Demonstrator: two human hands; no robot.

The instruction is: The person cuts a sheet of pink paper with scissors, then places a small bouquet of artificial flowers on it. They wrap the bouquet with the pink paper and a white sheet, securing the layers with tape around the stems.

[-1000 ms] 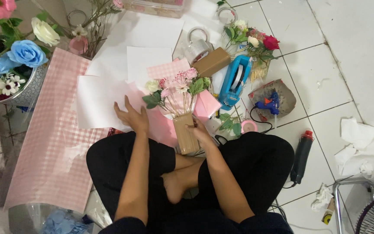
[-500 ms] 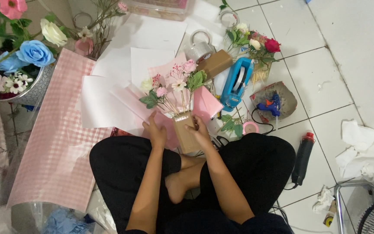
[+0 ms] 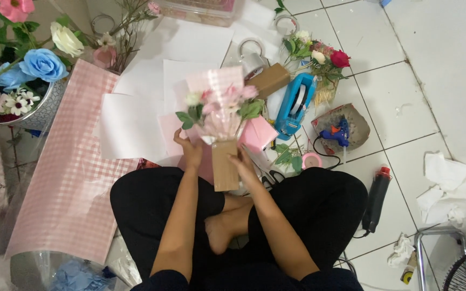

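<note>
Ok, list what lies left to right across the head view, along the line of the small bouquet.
Pink checked wrapping sheet → white paper → small bouquet held in both hands → blue tape dispenser → blue glue gun → crumpled white tissue.

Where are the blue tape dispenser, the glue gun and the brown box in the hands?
Blue tape dispenser (image 3: 296, 105), head view, on its body.
Glue gun (image 3: 336, 134), head view, on its blue body.
Brown box (image 3: 225, 165), head view, on its front face.

White tiled floor (image 3: 405, 64). Lying on it: pink gingham wrapping roll (image 3: 71, 178), white paper sheets (image 3: 130, 124), blue tape dispenser (image 3: 295, 105), blue glue gun (image 3: 336, 134) on a grey pad, crumpled tissue (image 3: 446, 186), black-and-red gas torch (image 3: 377, 196), metal pot of flowers (image 3: 36, 110).
</note>
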